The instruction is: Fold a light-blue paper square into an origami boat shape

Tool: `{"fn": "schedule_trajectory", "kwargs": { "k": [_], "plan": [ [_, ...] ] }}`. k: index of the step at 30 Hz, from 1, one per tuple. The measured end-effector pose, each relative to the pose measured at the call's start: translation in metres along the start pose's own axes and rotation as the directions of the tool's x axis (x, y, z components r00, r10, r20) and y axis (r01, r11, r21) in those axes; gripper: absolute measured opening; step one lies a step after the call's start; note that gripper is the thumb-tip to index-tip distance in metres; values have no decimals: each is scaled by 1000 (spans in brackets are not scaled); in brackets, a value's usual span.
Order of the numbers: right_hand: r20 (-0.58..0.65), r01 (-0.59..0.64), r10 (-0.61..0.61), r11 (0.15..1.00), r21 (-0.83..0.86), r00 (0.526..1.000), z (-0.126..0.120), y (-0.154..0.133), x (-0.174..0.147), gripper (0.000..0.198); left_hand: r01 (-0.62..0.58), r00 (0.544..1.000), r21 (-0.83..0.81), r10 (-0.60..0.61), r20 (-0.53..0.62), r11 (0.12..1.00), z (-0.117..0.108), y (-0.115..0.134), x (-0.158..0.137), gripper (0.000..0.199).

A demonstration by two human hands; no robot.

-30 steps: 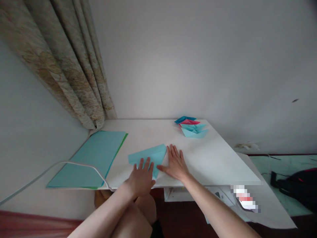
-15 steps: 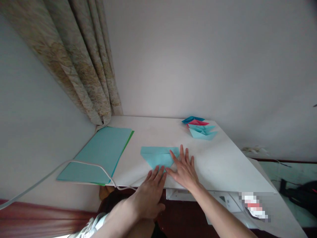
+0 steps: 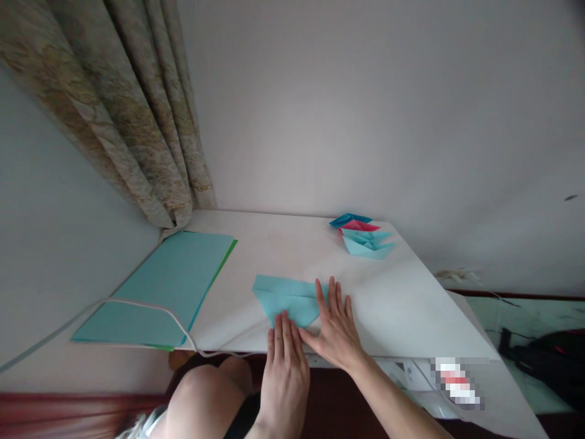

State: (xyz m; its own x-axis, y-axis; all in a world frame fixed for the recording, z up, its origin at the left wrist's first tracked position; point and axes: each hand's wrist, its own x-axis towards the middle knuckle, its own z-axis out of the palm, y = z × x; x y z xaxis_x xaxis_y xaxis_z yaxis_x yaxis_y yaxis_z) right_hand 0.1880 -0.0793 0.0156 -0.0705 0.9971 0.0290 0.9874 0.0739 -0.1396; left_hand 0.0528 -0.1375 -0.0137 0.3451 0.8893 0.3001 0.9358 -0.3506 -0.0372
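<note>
A folded light-blue sheet of paper [image 3: 287, 299] lies on the white table near its front edge, its wide side away from me and its narrower part towards me. My left hand [image 3: 286, 360] lies with straight fingers, the tips pressing on the paper's near part. With fingers spread, my right hand [image 3: 336, 323] rests flat at the paper's right end and covers that corner. Neither hand grips anything.
Folded paper boats, light-blue [image 3: 368, 245], pink [image 3: 361, 226] and dark-blue [image 3: 350, 220], stand at the back right of the table [image 3: 274, 244]. Coloured sheets [image 3: 173, 280] are stacked at the left. A white cable [image 3: 150, 305] crosses them. A curtain [image 3: 137, 122] hangs behind.
My left hand has turned so its fingers point straight away from me, and its wrist has swung right. The paper has tilted slightly. My right hand remains at its right end.
</note>
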Motion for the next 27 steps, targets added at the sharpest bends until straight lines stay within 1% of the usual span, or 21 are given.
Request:
{"fn": "schedule_trajectory", "kwargs": {
  "k": [3, 6, 8, 10, 12, 14, 16, 17, 18, 19, 20, 22, 24, 25, 27],
  "plan": [
    [-13, -47, 47, 999, 2, 999, -1, 9, -5, 118, 6, 1000, 20, -6, -2, 1000, 1, 4, -4, 59],
    [-7, -152, 152, 988, -3, 988, -3, 24, -2, 123, 24, 1000, -2, -24, -19, 1000, 1, 7, -9, 67],
    [-16, -226, 226, 974, -9, 974, -4, 34, 3, 121, 36, 999, -25, -36, -19, 999, 0, 10, -11, 69],
    [-17, -276, 276, 961, -16, 961, -5, 40, 9, 117, 36, 999, -25, -36, 0, 999, -2, 11, -12, 69],
    [1, -299, 300, 954, -14, 954, -6, 42, 13, 112, 30, 999, -11, -30, 25, 999, -6, 10, -11, 65],
    [-4, -284, 284, 959, -2, 959, -7, 39, 15, 102, 38, 998, -14, -38, 48, 999, -10, 7, -9, 58],
    [-52, -207, 208, 978, 26, 977, -8, 33, 12, 84, 52, 996, -54, -48, 73, 997, -14, 4, -8, 53],
    [-79, -136, 139, 990, 42, 987, -9, 29, 10, 72, 59, 995, -82, -52, 85, 995, -15, 3, -8, 53],
    [-97, -40, 45, 998, 56, 994, -9, 26, 8, 61, 63, 994, -113, -53, 96, 992, -17, 2, -9, 54],
    [-100, 72, -65, 995, 67, 993, -10, 23, 6, 55, 62, 994, -142, -47, 102, 988, -18, 1, -10, 56],
    [-92, 183, -176, 980, 78, 980, -11, 20, 4, 52, 59, 994, -164, -42, 105, 985, -20, 0, -11, 59],
    [-62, 364, -359, 925, 109, 931, -12, 17, 1, 50, 66, 993, -184, -45, 113, 981, -23, -4, -10, 58],
    [-37, 452, -452, 877, 161, 891, -12, 15, 0, 49, 98, 987, -189, -70, 146, 977, -27, -14, -3, 50],
    [-31, 468, -471, 863, 189, 882, -12, 14, 0, 49, 126, 979, -197, -89, 183, 972, -29, -21, 3, 44],
    [-34, 479, -485, 846, 234, 874, -9, 13, 0, 49, 138, 960, -207, -80, 268, 969, -31, -37, 16, 42]
  ]
}}
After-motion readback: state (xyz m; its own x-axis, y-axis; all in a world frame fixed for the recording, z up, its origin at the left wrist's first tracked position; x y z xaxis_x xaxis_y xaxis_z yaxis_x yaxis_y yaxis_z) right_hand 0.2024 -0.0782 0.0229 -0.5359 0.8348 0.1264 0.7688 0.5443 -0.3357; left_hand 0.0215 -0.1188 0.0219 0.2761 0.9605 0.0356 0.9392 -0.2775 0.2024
